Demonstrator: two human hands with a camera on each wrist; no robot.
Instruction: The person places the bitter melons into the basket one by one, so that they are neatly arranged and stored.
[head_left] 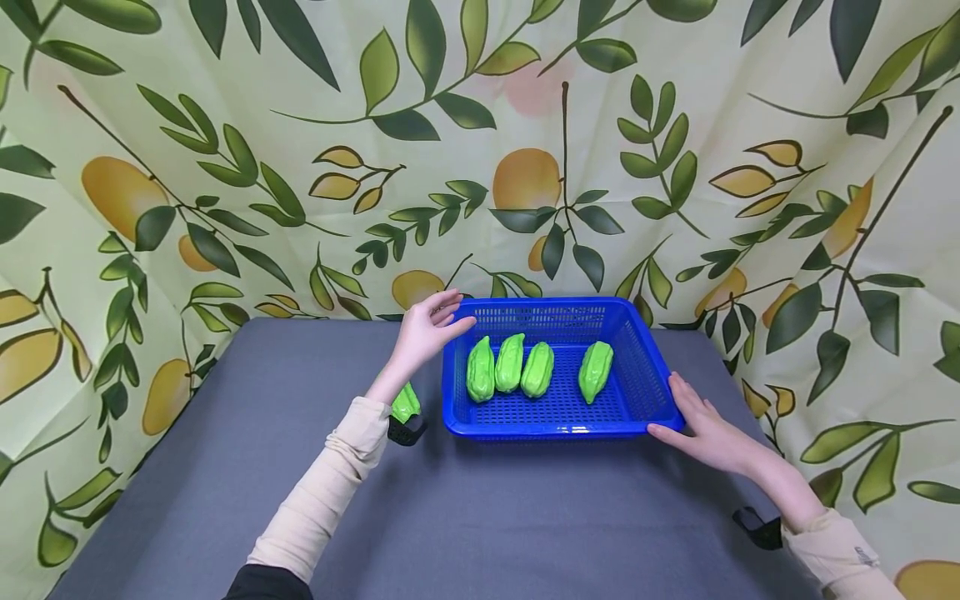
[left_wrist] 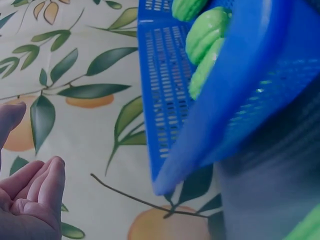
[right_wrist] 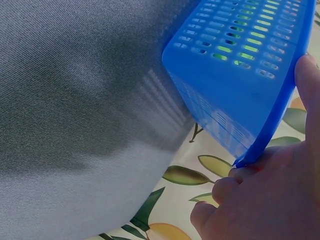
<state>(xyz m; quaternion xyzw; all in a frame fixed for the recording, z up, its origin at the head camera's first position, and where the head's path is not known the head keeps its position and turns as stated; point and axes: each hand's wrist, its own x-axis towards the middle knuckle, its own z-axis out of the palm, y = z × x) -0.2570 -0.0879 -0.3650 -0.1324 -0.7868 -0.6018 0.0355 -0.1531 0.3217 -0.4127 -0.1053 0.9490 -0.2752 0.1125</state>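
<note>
A blue plastic basket point(head_left: 555, 431) with slotted walls stands at the back of the table. Several glossy green ribbed vegetables point(head_left: 537, 370), resembling bitter melons, lie inside, with one point(head_left: 596, 372) apart on the right. My left hand point(head_left: 427, 331) is raised beside the basket's left rim, fingers loosely bent and holding nothing. In the left wrist view, that hand point(left_wrist: 32, 200) appears apart from the rim. My right hand point(head_left: 705, 429) touches the basket's front right corner, its thumb and fingers spread along the rim. The right wrist view shows the thumb point(right_wrist: 308, 75) against the rim.
Another green vegetable point(head_left: 406, 404) lies on the grey table point(head_left: 300, 433) left of the basket, partly hidden by my left wrist and its black strap point(head_left: 406, 431). A leaf-and-fruit patterned cloth point(head_left: 450, 167) hangs right behind the table and along its sides.
</note>
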